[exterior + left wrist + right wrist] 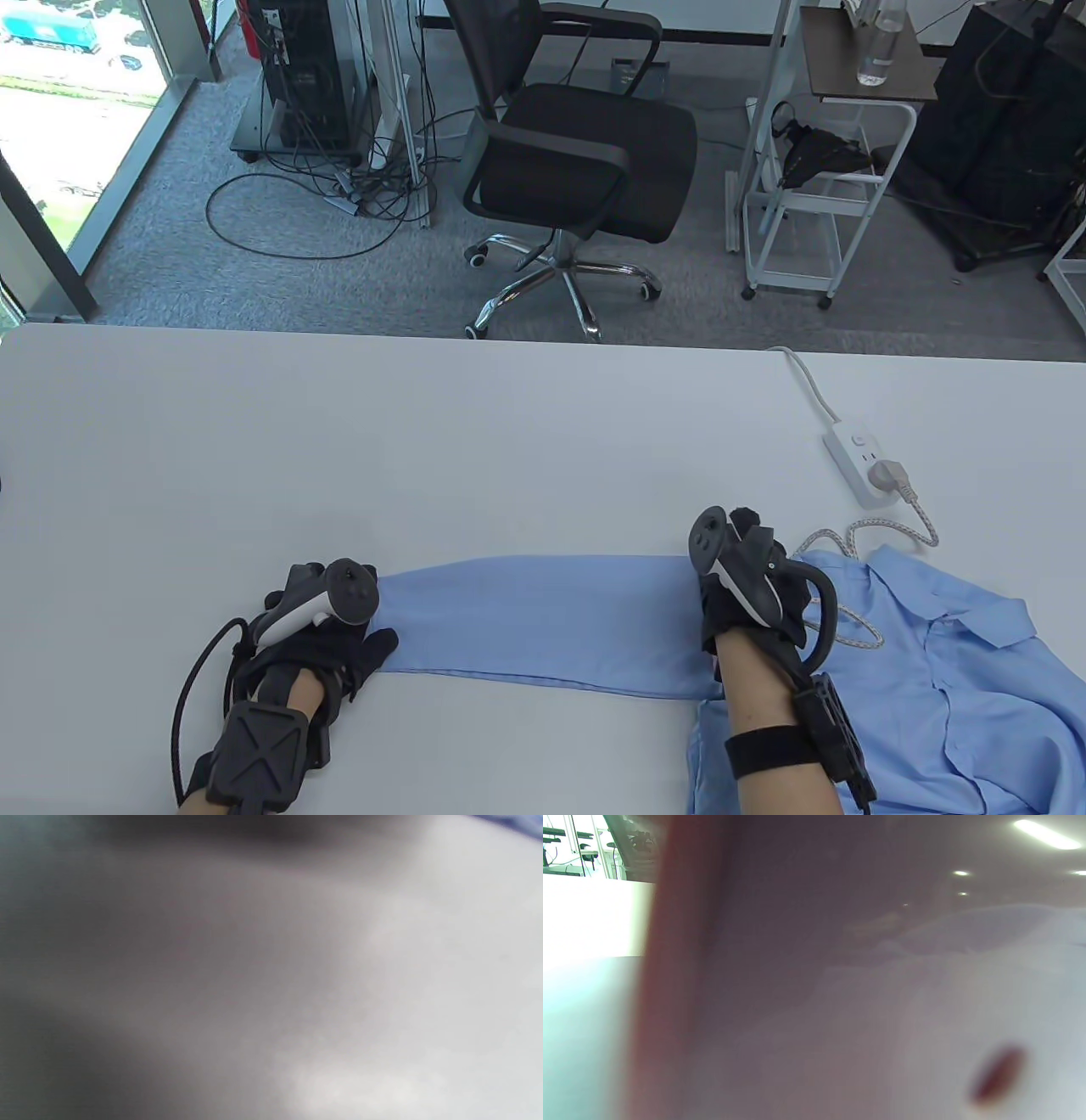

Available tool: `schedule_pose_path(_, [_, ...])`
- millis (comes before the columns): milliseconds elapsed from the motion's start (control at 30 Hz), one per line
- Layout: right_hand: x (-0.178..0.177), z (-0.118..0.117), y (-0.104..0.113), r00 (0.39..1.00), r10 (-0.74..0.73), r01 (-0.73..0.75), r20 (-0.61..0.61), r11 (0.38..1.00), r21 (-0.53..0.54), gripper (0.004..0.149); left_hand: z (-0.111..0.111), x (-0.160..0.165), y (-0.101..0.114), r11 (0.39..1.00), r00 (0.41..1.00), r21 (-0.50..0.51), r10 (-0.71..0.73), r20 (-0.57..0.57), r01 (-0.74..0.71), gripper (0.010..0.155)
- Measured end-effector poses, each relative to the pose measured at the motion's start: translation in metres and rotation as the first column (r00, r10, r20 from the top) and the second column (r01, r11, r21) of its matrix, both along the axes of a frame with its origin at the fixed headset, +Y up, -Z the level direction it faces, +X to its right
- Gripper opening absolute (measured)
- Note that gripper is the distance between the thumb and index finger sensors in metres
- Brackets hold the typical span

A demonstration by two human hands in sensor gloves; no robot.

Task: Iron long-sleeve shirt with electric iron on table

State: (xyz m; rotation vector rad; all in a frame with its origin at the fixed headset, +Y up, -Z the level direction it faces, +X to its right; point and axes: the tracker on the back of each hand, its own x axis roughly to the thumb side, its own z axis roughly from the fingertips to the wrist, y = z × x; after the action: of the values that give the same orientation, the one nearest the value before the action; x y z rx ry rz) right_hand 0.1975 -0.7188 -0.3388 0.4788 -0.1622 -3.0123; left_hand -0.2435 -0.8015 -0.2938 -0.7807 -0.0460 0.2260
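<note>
Left hand (327, 641) lies flat, palm down, fingers (377, 647) stretched toward the cuff end of the sleeve (543, 624), fingertips touching or just over the cuff edge; it grips nothing that can be seen. Right hand (747, 594) sits at the opposite, shoulder end of the same sleeve, on top of the cloth; its fingers are hidden under the tracker (731, 556), so whether it presses flat or pinches fabric cannot be told. The sleeve runs straight and smooth between the two hands, lying flat on the white table (424, 441). The body of the light-blue long-sleeve shirt (933, 696) is bunched beyond the right hand, collar (920, 586) up and button placket showing, rumpled. A braided cord (857, 624) loops just beside the collar, passing behind the right hand and on to a plug (891, 477) seated in the white power strip (861, 454), which lies further back on the table from the shirt. The iron itself is not seen. Left wrist view is blurred grey-white, with a sliver of blue cloth (524, 822) in the upper corner. Right wrist view is blurred too, nothing readable.
</note>
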Motion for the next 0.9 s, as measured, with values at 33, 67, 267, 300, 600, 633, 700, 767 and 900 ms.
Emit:
schedule_pose_path(33, [0.000,0.000,0.000,1.000,0.004,-0.004,0.001,1.000,-0.001,0.058,0.000,0.000,0.000,1.000,1.000,0.000,-0.001,0.001,0.001,0.088])
schedule_pose_path(67, [-0.002,0.000,0.000,1.000,0.019,-0.019,0.002,1.000,0.000,0.058,0.000,0.000,0.000,1.000,1.000,0.000,-0.001,0.001,0.001,0.088])
schedule_pose_path(267, [-0.002,0.001,0.000,1.000,0.012,-0.012,-0.002,1.000,0.003,0.058,0.000,0.000,0.000,1.000,1.000,0.007,-0.004,0.005,0.004,0.088])
schedule_pose_path(300, [-0.001,0.000,-0.001,1.000,0.013,-0.013,-0.003,1.000,0.003,0.058,0.000,0.000,0.000,1.000,1.000,0.010,-0.004,0.006,0.004,0.088])
schedule_pose_path(600, [0.000,0.002,0.000,1.000,-0.018,0.018,-0.015,1.000,0.005,0.060,0.002,0.001,0.001,0.996,0.999,0.084,-0.038,0.024,0.036,0.089])
schedule_pose_path(633, [0.000,0.002,0.000,1.000,-0.016,0.016,-0.023,1.000,0.006,0.061,0.003,0.002,0.001,0.994,0.999,0.101,-0.045,0.029,0.042,0.089])
schedule_pose_path(700, [0.000,0.002,0.000,0.999,-0.014,0.014,-0.035,1.000,0.005,0.061,0.003,0.002,0.001,0.993,0.998,0.109,-0.052,0.039,0.047,0.089])
schedule_pose_path(767, [0.000,0.002,-0.001,0.999,-0.015,0.015,-0.037,1.000,0.004,0.061,0.002,0.001,0.004,0.996,0.998,0.084,-0.036,0.045,0.032,0.091])
schedule_pose_path(900, [-0.002,0.003,-0.001,1.000,-0.002,0.002,-0.027,1.000,0.006,0.061,0.002,-0.009,0.013,0.993,0.999,0.112,0.018,0.031,-0.022,0.087])
